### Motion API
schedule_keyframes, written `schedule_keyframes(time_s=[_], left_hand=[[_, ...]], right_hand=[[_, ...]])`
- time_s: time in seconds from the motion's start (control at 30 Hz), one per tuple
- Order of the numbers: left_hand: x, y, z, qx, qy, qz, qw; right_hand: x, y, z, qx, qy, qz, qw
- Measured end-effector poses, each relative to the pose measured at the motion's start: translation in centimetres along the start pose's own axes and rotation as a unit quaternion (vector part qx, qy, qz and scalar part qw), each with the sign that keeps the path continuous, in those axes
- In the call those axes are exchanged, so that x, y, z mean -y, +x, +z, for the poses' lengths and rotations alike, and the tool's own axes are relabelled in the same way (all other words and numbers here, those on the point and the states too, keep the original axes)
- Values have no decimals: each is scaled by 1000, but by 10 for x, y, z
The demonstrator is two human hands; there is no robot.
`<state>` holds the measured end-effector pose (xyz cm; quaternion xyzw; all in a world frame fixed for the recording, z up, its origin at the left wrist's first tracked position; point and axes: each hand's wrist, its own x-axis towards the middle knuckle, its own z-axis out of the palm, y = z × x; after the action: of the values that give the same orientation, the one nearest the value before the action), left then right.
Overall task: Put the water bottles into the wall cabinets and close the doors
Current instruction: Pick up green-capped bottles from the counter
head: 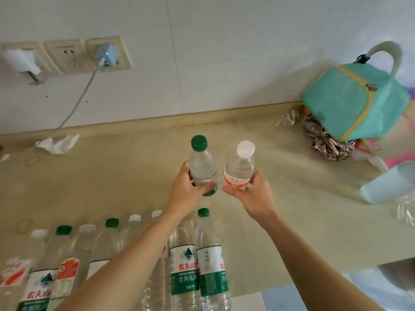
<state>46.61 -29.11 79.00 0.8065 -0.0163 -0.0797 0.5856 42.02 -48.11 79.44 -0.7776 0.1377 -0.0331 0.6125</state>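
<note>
My left hand (pixel 187 194) grips a clear water bottle with a green cap (pixel 202 162), held upright above the beige counter (pixel 112 180). Close beside it on the right, my right hand (pixel 251 194) grips a shorter bottle with a white cap and red label (pixel 240 167). The two bottles almost touch. Several more water bottles (pixel 197 265), with green and white caps, stand in a row along the counter's near edge, partly hidden by my left forearm. No wall cabinet is in view.
A teal bag (pixel 354 104) sits on crumpled wrappers at the back right. A pale blue cup (pixel 390 182) lies at the right edge. Crumpled tissue (pixel 58 143) lies near the wall, under sockets with a charger and cable (pixel 106 55).
</note>
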Motion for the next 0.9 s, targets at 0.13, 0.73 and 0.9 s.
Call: schedule_keyframes(time_s=[0.13,0.73,0.9], left_hand=[[-39,-14,-29,-11,-39,56,998],[-357,-114,-180,-103,-108,412,899],[-442,-126,-201,-109,-130,469,867]], right_hand=[[48,-23,-6,-29,26,-43,998],[385,-131,-59,-127,76,-340,929],[464,-138,-89,-123,95,-406,901]])
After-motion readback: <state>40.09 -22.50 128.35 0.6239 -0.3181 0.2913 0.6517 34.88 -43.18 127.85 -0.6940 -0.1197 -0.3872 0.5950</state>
